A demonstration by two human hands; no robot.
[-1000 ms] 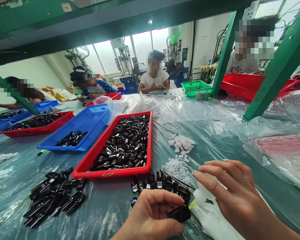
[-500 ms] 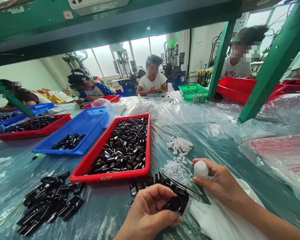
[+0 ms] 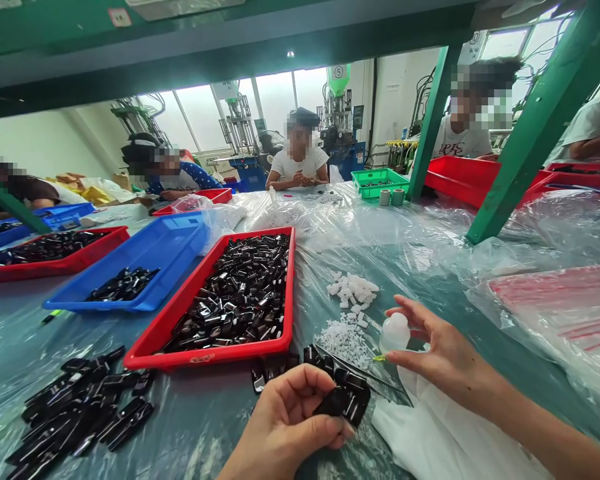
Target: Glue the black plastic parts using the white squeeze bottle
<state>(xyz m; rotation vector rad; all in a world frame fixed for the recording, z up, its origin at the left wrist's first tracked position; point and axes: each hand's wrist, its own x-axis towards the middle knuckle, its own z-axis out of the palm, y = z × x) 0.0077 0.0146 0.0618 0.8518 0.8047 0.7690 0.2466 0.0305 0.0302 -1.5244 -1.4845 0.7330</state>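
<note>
My left hand (image 3: pixel 287 423) is closed around a glossy black plastic piece (image 3: pixel 337 401), pinched between thumb and fingers above the table. More black pieces lie just behind it, partly hidden. My right hand (image 3: pixel 453 363) has its thumb and fingers spread around a small translucent white bottle (image 3: pixel 395 331), which appears to stand on the table. A gap shows between the index finger and the bottle. Left of the bottle are a heap of fine white bits (image 3: pixel 344 341) and a pile of larger white chunks (image 3: pixel 354 290). Under my right forearm lies a white cloth (image 3: pixel 430 427).
A red tray (image 3: pixel 291 300) full of black pieces stands ahead, beside a blue tray (image 3: pixel 180 247) with fewer. Loose black pieces (image 3: pixel 80 407) lie at the left. Plastic film covers the table. A green post (image 3: pixel 535 127) rises at the right. Several people sit opposite.
My right fingers have spread away from the bottle, which now looks more upright. My left hand still holds the black piece. The view has shifted slightly.
</note>
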